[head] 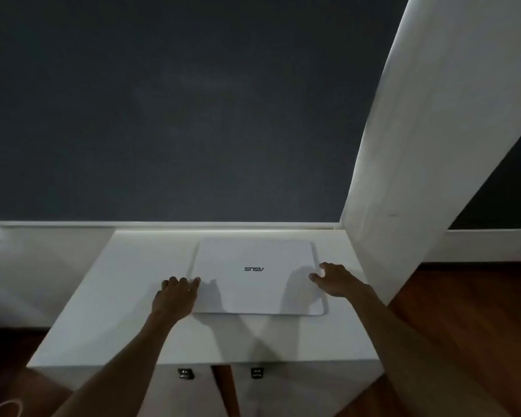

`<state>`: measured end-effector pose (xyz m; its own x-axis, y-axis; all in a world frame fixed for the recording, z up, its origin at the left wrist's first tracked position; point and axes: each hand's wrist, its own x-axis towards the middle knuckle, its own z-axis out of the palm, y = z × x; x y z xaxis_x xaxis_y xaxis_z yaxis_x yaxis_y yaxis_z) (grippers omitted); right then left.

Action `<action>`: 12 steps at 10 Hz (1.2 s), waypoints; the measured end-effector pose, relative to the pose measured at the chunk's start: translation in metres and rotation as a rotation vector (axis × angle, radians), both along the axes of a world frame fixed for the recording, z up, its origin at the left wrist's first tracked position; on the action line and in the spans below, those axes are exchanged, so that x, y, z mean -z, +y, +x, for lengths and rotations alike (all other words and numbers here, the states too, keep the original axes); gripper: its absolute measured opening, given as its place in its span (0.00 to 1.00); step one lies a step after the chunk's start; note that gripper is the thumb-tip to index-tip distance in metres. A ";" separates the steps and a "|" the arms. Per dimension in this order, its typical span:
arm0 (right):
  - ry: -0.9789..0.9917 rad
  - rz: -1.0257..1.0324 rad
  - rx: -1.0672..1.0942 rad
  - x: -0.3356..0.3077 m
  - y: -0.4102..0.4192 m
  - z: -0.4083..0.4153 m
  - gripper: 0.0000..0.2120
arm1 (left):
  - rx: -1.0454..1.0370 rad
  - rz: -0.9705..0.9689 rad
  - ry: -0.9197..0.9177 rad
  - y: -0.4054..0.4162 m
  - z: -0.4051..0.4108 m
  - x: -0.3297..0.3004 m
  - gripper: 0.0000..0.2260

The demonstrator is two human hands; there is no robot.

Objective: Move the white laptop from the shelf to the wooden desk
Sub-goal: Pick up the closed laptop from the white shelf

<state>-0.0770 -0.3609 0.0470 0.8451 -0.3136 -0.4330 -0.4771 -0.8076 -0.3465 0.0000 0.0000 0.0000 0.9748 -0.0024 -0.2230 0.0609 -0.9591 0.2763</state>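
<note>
A closed white laptop (254,276) lies flat on top of a white shelf unit (109,311), its dark logo upside down to me. My left hand (176,297) rests at the laptop's left edge, fingers curled down on the shelf top and the thumb touching the lid. My right hand (336,279) hovers over the laptop's right edge with fingers spread and bent. The laptop lies flat, not lifted. No wooden desk is in view.
A dark grey wall (169,109) rises behind the shelf. A white pillar or door frame (409,152) stands close to the shelf's right side. Brown wooden floor (463,311) shows to the right and lower left. Two small dark handles (185,373) sit on the unit's front.
</note>
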 end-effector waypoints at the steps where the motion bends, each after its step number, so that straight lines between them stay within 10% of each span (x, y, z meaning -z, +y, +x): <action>1: 0.061 -0.075 0.056 0.015 0.006 0.000 0.28 | -0.094 -0.135 0.017 -0.003 0.003 0.018 0.23; 10: -0.315 0.197 0.664 0.097 0.045 -0.012 0.54 | -0.450 -0.651 -0.004 -0.021 -0.007 0.023 0.38; 12: -0.560 0.282 0.708 0.033 0.055 -0.029 0.40 | -0.303 -0.727 -0.197 -0.029 -0.001 -0.012 0.36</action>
<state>-0.1065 -0.3054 0.0144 0.6061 -0.7790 -0.1604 -0.5296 -0.2449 -0.8121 -0.0011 -0.0290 0.0117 0.9775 0.1900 -0.0917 0.1747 -0.4852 0.8568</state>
